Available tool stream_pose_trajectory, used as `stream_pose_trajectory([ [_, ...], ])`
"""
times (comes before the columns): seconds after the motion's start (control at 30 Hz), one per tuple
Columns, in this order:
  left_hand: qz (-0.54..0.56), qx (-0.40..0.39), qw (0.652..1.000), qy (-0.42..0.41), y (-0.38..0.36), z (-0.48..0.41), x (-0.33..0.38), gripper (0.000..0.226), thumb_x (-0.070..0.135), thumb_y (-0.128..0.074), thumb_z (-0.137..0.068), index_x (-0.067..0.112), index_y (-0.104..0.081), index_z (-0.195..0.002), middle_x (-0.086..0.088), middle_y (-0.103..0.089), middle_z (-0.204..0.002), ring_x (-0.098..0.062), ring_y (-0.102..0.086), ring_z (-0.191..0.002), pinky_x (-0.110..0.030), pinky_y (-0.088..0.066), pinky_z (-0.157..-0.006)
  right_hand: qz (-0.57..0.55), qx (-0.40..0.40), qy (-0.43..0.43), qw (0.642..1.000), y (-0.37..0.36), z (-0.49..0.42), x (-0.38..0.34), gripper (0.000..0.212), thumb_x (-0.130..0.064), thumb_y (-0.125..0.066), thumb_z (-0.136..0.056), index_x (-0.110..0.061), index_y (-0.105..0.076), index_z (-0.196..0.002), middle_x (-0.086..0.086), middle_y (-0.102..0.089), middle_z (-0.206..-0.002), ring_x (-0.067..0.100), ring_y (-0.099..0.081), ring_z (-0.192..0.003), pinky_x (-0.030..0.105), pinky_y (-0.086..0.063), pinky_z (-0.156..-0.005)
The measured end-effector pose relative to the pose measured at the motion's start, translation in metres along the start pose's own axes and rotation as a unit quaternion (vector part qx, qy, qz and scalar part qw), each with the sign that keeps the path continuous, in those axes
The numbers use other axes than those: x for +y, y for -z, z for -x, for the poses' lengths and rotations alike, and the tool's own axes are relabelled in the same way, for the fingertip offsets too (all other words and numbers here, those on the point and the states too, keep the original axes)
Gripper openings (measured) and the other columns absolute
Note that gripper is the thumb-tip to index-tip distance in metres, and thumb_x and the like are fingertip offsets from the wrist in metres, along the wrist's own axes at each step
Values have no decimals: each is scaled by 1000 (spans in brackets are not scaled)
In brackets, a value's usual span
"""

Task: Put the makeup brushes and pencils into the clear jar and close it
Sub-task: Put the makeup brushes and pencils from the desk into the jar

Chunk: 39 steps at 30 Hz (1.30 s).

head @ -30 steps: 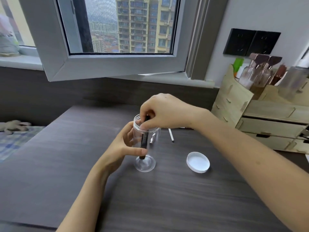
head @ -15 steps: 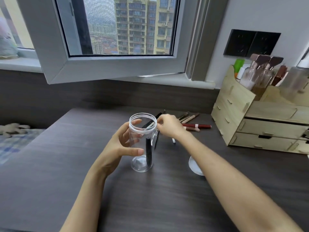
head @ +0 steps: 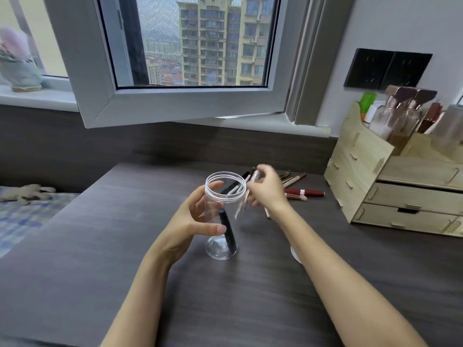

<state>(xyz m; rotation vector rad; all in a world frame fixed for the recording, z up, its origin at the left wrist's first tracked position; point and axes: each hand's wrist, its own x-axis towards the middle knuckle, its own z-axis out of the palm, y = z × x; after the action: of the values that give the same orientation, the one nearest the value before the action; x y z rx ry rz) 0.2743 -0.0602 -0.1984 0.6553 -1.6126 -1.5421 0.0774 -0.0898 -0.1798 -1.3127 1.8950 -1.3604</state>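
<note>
The clear jar (head: 217,249) stands open on the dark desk (head: 125,246), with my left hand (head: 190,221) wrapped around its left side. A black pencil (head: 228,232) leans upright inside it. My right hand (head: 266,192) hovers just right of the jar's rim, pinching a slim pale brush (head: 248,199) that hangs down outside the jar wall, blurred by motion. Several brushes and pencils lie behind the jar, among them a red pencil (head: 304,192). Only an edge of the white lid (head: 293,254) shows from behind my right forearm.
A wooden drawer organizer (head: 400,191) with bottles stands at the right back of the desk. An open window sash (head: 175,103) juts out above the desk's far edge. A bed with a plush toy (head: 25,191) lies off the desk's left side.
My right hand let the black pencil go into the jar, reached back to the pile, and now holds a slim pale brush next to the rim. The left hand keeps its hold on the jar.
</note>
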Motion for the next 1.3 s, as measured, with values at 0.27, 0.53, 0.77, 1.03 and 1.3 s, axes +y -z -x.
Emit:
stream_pose_trajectory([
  [0.27,-8,0,1000,4,-8,1,0,82,15,-80,-42,45,-60,-116,12,-71,-105,-4,-63,-102,-18,-51,-79,-227,84,276,930,69,73,-83,32,-2,-54,-90,-19,-36,-110,8,-62,-77,15,-62,-58,23,-54,-55],
  [0.53,-17,0,1000,-13,-12,2,2,81,14,-81,-47,37,-59,-121,3,-68,-121,-16,-60,-117,-40,-42,-104,202,-13,331,921,43,84,-78,16,-27,-68,-78,-18,-65,-91,-6,-67,-74,12,-54,-72,30,-48,-70],
  [0.77,-17,-8,1000,-13,-12,1,1,80,17,-81,-45,41,-60,-118,9,-69,-120,-10,-62,-114,-31,-47,-92,122,-130,266,948,62,80,-70,20,-30,-63,-85,-15,-75,-77,0,-71,-78,13,-56,-81,23,-42,-68],
  [1.03,-6,-9,1000,-1,-14,-1,0,83,16,-80,-40,42,-60,-116,17,-71,-109,-3,-64,-103,-26,-49,-82,308,56,97,945,94,-21,42,32,-10,-43,-93,-4,-61,-119,17,-65,-122,34,-56,-114,39,-44,-96],
  [1.3,-20,-8,1000,11,-14,-2,0,84,17,-80,-41,45,-59,-117,16,-70,-109,-2,-63,-105,-23,-48,-84,572,-43,69,816,106,-46,92,31,-5,-35,-93,-6,-54,-118,16,-58,-124,34,-50,-115,41,-42,-91],
])
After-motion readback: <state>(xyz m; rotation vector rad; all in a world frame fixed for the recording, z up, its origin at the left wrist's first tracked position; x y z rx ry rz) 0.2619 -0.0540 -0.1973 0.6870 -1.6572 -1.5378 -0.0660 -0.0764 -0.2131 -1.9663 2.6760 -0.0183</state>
